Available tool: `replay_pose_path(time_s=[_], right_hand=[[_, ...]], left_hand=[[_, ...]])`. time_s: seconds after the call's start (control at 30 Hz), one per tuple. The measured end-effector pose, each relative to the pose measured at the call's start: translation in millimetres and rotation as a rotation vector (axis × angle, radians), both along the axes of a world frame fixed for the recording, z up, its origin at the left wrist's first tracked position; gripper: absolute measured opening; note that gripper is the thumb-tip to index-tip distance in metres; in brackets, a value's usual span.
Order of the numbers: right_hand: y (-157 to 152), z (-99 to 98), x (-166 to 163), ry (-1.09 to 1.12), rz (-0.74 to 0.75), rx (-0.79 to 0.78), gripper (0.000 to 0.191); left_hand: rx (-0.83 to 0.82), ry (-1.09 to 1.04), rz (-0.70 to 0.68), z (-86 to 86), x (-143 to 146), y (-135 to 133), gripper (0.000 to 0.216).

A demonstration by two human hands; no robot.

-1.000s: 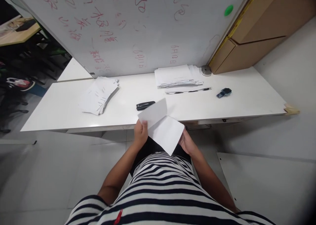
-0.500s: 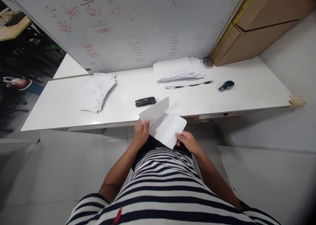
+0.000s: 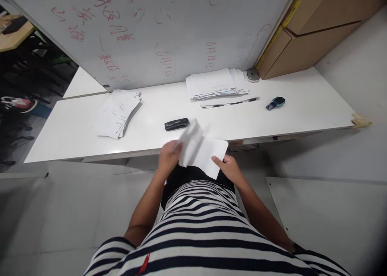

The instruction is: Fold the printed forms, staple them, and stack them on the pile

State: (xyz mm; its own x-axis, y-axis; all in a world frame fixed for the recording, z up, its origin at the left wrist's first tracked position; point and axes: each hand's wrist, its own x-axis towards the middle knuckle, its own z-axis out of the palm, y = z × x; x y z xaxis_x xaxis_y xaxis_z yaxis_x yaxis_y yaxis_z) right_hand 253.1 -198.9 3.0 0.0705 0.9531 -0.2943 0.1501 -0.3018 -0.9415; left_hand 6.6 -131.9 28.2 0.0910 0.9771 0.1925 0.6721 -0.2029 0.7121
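Paper (image 3: 205,157) spans the gap between both hands, held in the air just short of the near edge of the white table (image 3: 75,126), in front of the striped shirt (image 3: 199,219). Its long axis runs from the left hand (image 3: 168,157) across to the right hand (image 3: 230,168), tilted so that the left end lies further away. The left hand pinches that end, where a folded flap is blurred by motion. The right hand grips the nearer right edge, fingers curled over it. Beyond the left hand, well apart on the table, lies a black stapler (image 3: 177,124), nearer to it than to the right.
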Motion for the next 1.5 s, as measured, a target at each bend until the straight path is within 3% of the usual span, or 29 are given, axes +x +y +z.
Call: replay_pose_path(time_s=[0.1, 0.2, 0.33, 0.43, 0.53, 0.63, 0.8, 0.87, 0.93, 1.07, 1.13, 1.23, 1.33, 1.5], right_hand=[[0.9, -6.6, 8.4, -0.040, -0.055, 0.001, 0.045], [3.7, -16.0, 14.9, -0.101, -0.091, -0.047, 0.047], [7.4, -28.0, 12.9, -0.066, -0.141, -0.031, 0.049], [8.2, -27.5, 4.2, 0.175, -0.144, 0.022, 0.052], [8.0, -17.2, -4.3, 0.416, -0.098, -0.039, 0.062], [8.2, -7.7, -8.6, 0.522, -0.057, -0.120, 0.077], [11.9, -9.8, -8.6, 0.383, -0.126, -0.022, 0.059], [14.9, -10.9, -6.7, 0.222, -0.117, 0.016, 0.053], [18.2, -8.9, -3.7, 0.075, -0.085, 0.051, 0.049], [25.9, 4.5, 3.6, -0.003, 0.003, 0.149, 0.043], [31.3, 14.5, 7.0, -0.005, 0.024, 0.222, 0.040], [41.9, 29.4, 9.5, -0.001, 0.043, 0.342, 0.036], [53.7, 35.2, 5.6, -0.001, 0.045, 0.413, 0.034], [65.7, 19.7, -13.7, -0.060, -0.012, 0.372, 0.038]], left_hand=[[0.001, -0.234, 0.365, 13.9, -27.2, 10.1, 0.033], [0.013, -0.339, 0.443, 25.5, -35.5, 8.3, 0.039], [-0.018, -0.241, 0.249, 28.1, -14.3, -7.5, 0.037], [-0.034, -0.037, -0.155, 21.5, 12.9, -18.9, 0.042], [-0.037, 0.219, -0.525, 10.5, 34.9, -24.9, 0.059], [-0.071, 0.374, -0.599, 2.6, 43.6, -26.1, 0.074], [-0.126, 0.403, -0.619, 6.7, 36.2, -21.3, 0.062], [-0.099, 0.351, -0.568, 6.6, 30.3, -17.7, 0.053], [-0.036, 0.231, -0.395, 2.0, 23.4, -13.6, 0.051], [-0.065, -0.236, 0.051, -7.4, 7.4, -5.4, 0.082], [-0.164, -0.478, 0.044, -4.4, -0.3, -1.4, 0.081], [-0.222, -0.639, -0.093, 6.4, -9.0, 5.9, 0.054], [-0.148, -0.568, -0.021, 9.8, -11.1, 15.0, 0.034], [-0.122, -0.481, 0.032, -7.4, 1.7, 22.8, 0.033]])
